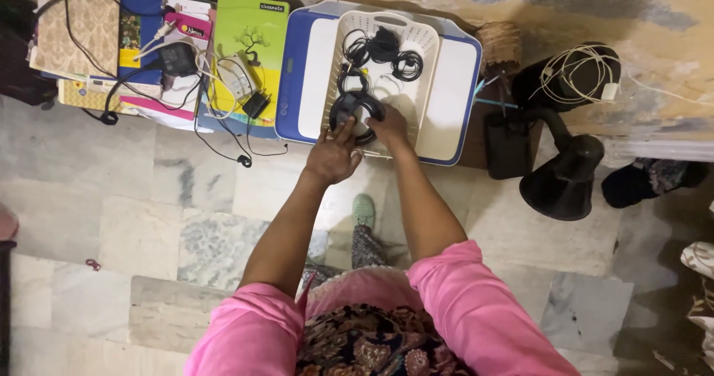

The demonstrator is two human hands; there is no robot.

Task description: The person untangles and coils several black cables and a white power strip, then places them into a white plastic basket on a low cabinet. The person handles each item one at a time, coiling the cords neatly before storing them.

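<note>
Coiled black cable (355, 108) sits in my white slotted plastic basket (424, 49); my left hand (332, 155) and right hand (389, 127) both grasp it.

Your left hand (332, 155) and right hand (390, 127) rest on a coil of black cable (355, 108), rubbery and faintly glossy. It lies in a cream plastic basket (429, 41), matt and slotted, set on a white-and-blue printer (455, 86) of smooth plastic. At nine o'clock from the basket, the green notebook (249, 30) has a glossy paper cover. At three o'clock, the black horn speaker (565, 182) looks smooth with a dull sheen. The marble floor (186, 197) is polished and veined; your pink sleeves (476, 301) are soft matt cloth
</note>
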